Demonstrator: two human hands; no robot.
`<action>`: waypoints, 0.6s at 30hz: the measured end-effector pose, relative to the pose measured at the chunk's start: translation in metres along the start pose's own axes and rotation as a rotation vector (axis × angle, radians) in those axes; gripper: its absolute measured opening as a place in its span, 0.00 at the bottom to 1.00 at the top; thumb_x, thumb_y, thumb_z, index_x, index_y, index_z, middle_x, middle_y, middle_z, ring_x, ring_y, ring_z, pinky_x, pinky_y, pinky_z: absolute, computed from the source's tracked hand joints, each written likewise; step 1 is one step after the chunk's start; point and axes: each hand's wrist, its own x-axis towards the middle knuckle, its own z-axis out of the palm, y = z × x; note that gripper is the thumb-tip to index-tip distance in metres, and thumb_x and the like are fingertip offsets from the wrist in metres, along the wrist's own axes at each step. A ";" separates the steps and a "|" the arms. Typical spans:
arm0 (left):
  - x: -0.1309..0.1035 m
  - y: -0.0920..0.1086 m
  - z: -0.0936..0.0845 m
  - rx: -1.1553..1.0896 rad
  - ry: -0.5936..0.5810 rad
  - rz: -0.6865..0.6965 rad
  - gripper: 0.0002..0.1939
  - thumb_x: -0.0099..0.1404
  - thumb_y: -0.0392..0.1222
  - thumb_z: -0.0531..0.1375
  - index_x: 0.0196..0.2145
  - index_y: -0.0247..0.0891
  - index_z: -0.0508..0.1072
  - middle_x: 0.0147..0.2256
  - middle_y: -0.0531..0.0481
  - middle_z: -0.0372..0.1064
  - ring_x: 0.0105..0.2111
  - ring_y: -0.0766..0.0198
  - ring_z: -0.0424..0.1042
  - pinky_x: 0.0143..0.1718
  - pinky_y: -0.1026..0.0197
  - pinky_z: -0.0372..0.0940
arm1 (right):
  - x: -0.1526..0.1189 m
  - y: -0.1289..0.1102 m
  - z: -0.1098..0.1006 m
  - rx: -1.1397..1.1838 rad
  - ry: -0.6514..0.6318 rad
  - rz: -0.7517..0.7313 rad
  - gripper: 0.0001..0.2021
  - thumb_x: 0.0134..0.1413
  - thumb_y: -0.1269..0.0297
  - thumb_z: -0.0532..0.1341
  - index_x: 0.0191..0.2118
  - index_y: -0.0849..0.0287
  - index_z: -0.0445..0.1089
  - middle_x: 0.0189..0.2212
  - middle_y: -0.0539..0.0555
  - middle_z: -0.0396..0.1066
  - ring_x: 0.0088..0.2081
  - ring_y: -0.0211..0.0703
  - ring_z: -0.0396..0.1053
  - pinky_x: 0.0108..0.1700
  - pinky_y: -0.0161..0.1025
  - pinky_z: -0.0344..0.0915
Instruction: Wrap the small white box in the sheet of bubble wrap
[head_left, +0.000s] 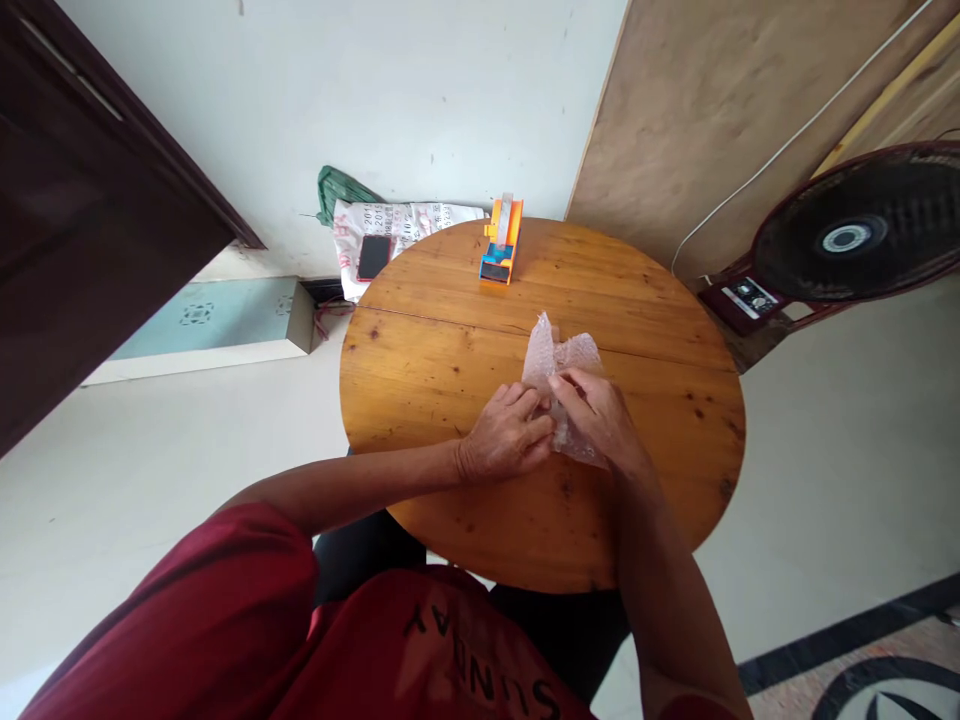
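On the round wooden table point(435, 390) lies a sheet of clear bubble wrap point(577, 352), its far edge sticking up in two flaps. My left hand point(511, 432) presses on its left side with the fingers curled in on the plastic. From the right, my right hand point(596, 412) grips the middle of the wrap, thumb and fingers bent close to the left fingertips. Whether anything is wrapped inside the plastic cannot be made out.
An orange and blue tape dispenser point(502, 245) stands at the table's far edge. Beyond the table's far left edge, a dark phone point(374, 258) lies on a printed white bag point(427, 220), near a green bag point(345, 190). A fan point(862, 235) is at the right.
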 end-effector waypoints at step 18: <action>-0.001 -0.001 0.006 -0.202 0.010 -0.025 0.07 0.65 0.36 0.56 0.39 0.36 0.71 0.50 0.36 0.72 0.54 0.52 0.71 0.57 0.48 0.69 | 0.001 0.007 -0.003 -0.187 0.048 0.259 0.14 0.54 0.53 0.57 0.24 0.56 0.66 0.22 0.50 0.67 0.26 0.40 0.61 0.31 0.38 0.53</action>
